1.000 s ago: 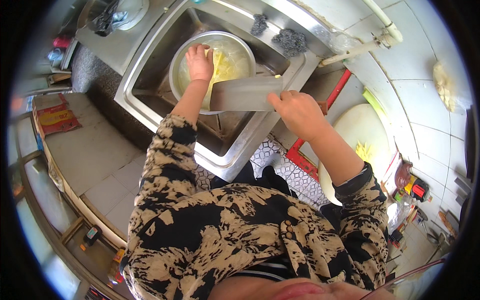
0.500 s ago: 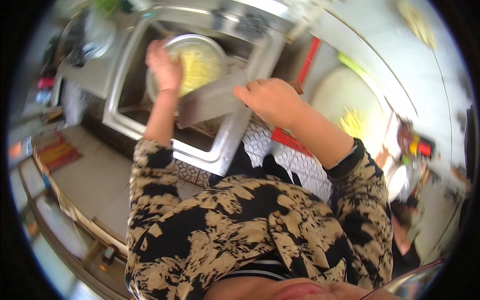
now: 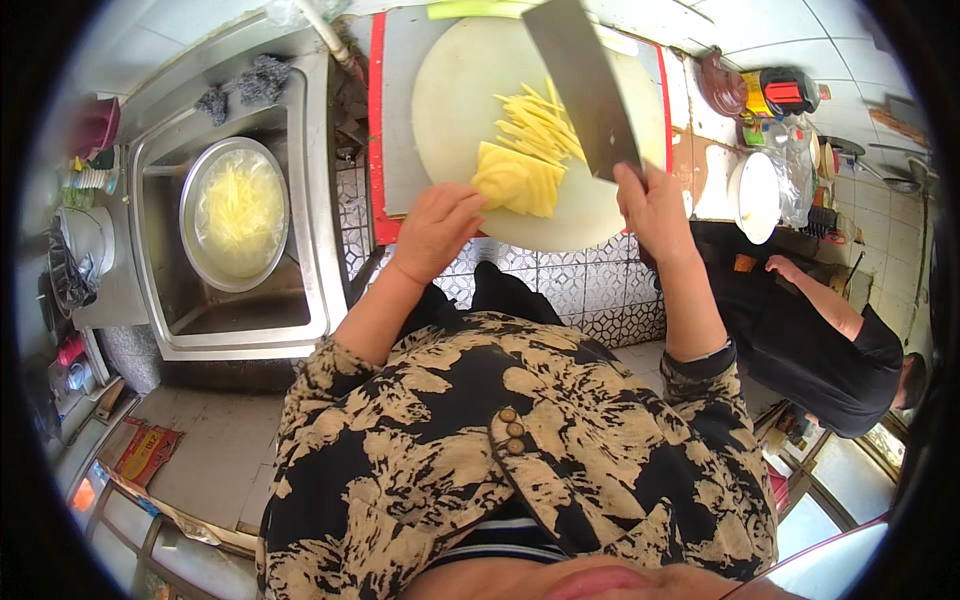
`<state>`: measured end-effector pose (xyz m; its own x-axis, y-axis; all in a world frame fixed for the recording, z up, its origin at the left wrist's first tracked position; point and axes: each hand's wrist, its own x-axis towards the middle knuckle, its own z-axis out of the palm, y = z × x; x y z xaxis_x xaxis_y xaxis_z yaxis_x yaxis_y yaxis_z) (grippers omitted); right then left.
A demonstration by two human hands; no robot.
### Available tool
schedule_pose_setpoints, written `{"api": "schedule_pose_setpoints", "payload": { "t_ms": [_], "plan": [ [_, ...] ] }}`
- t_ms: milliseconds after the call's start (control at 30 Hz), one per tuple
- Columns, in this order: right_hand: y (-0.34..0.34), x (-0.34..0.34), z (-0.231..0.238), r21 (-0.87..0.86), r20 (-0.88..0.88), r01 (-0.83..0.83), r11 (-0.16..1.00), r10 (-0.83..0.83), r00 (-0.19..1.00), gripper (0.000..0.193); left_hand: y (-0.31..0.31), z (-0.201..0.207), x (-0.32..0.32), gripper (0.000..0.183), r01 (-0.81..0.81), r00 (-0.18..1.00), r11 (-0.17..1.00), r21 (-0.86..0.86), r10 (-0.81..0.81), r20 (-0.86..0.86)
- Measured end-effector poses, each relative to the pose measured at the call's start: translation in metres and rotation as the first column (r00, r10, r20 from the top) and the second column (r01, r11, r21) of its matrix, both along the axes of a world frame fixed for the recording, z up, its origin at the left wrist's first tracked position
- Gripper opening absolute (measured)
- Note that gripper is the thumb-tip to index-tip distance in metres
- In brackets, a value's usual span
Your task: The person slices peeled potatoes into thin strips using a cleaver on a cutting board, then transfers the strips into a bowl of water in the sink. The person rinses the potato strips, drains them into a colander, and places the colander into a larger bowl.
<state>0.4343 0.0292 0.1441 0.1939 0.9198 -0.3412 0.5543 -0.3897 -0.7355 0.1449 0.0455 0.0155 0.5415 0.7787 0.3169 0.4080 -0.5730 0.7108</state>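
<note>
On a round, pale cutting board [image 3: 450,100] lies a fanned stack of yellow potato slices [image 3: 520,182]. The curled fingers of my left hand [image 3: 438,232] grip its near left edge. Just beyond the stack is a loose pile of cut potato strips [image 3: 535,122]. My right hand [image 3: 655,215] is closed around the handle of a cleaver [image 3: 585,85]. The broad blade points away from me, tilted over the right part of the board and hiding some of it.
Left of the board, a metal bowl [image 3: 187,235] of pale yellow strips [image 3: 238,210] stands in the steel sink [image 3: 160,305]. A green stalk [image 3: 480,9] lies at the board's far edge. A white bowl [image 3: 757,198] and bottles are at right. Another person [image 3: 830,330] in black is at far right.
I have turned from the sink to the cutting board. My left hand has left the metal bowl and holds the potato slices; the cleaver has moved from over the sink to the board.
</note>
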Motion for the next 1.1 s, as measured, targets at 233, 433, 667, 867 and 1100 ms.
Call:
{"api": "schedule_pose_setpoints", "payload": {
  "t_ms": [233, 433, 667, 867, 1100],
  "plan": [
    [-0.049, 0.024, -0.026, -0.010, 0.280, -0.280, 0.960, 0.272, 0.921, 0.019, -0.003, -0.014, 0.070, 0.037, -0.020, 0.998, 0.996, 0.086, 0.026, -0.059],
    [-0.036, 0.037, -0.032, 0.006, 0.437, -0.569, 0.822, 0.510, 0.741, 0.022, -0.007, -0.026, 0.090, 0.037, -0.125, 0.983, 0.982, 0.142, 0.141, -0.114],
    [-0.013, 0.034, -0.035, -0.083, 0.487, -0.654, 0.752, 0.603, 0.632, 0.014, -0.005, -0.033, 0.088, 0.038, -0.218, 0.971, 0.969, 0.115, 0.227, -0.079],
    [-0.004, 0.034, -0.030, -0.197, 0.431, -0.661, 0.724, 0.670, 0.605, 0.020, 0.002, -0.035, 0.079, 0.035, -0.195, 0.979, 0.970, 0.144, 0.201, -0.026],
    [0.027, 0.001, -0.079, -0.259, 0.341, -0.643, 0.721, 0.691, 0.637, 0.015, 0.008, -0.031, 0.074, 0.032, -0.145, 0.985, 0.980, 0.135, 0.156, -0.072]
  ]
}}
